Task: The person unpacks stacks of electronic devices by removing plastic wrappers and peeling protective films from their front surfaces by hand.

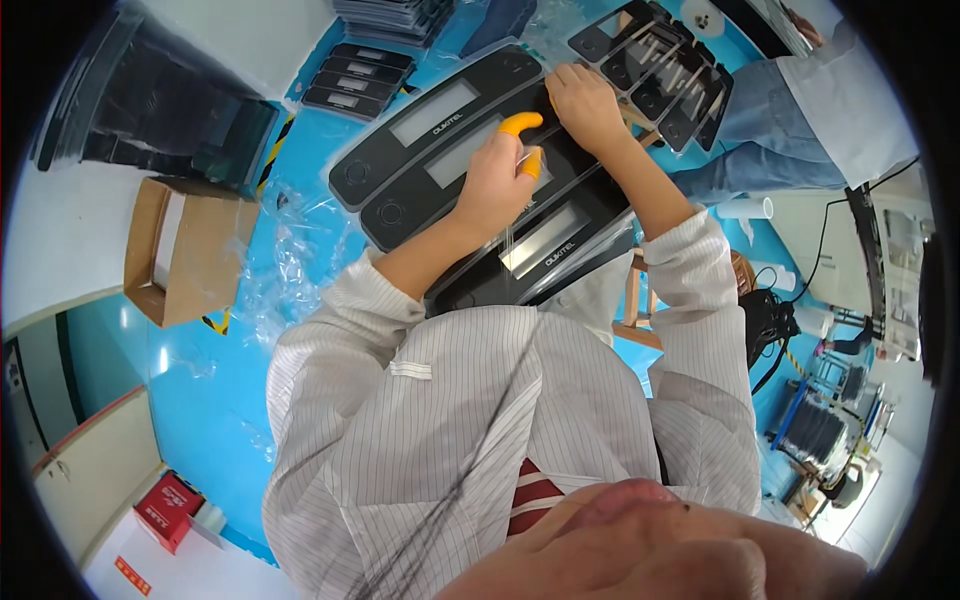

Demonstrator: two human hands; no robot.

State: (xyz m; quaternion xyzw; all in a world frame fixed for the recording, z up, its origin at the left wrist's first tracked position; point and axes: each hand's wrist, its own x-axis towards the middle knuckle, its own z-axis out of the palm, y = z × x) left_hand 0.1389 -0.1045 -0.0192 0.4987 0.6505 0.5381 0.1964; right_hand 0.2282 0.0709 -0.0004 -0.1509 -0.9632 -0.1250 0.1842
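Observation:
Several long black panels (pixel 405 205) with rounded ends, pale windows and round marks lie side by side in front of my body, under clear plastic. My left hand (pixel 495 185) is over the middle panels, with orange finger covers on its thumb and index finger. Those two tips curve toward each other with a small gap. Clear film (pixel 508 240) seems to trail from beneath this hand; its edge is hard to make out. At the panels' far right end, my right hand (pixel 583 105) grips a panel with bent fingers close together; a bit of orange shows at its thumb side.
More black panels (pixel 355 78) lie at the far left, near a dark stack (pixel 395 15). Others (pixel 655 70) lie right, beside a person in jeans (pixel 760 120). A cardboard box (pixel 215 255) and crumpled clear plastic (pixel 290 260) are on the blue floor. A wooden stool (pixel 635 335) stands close right.

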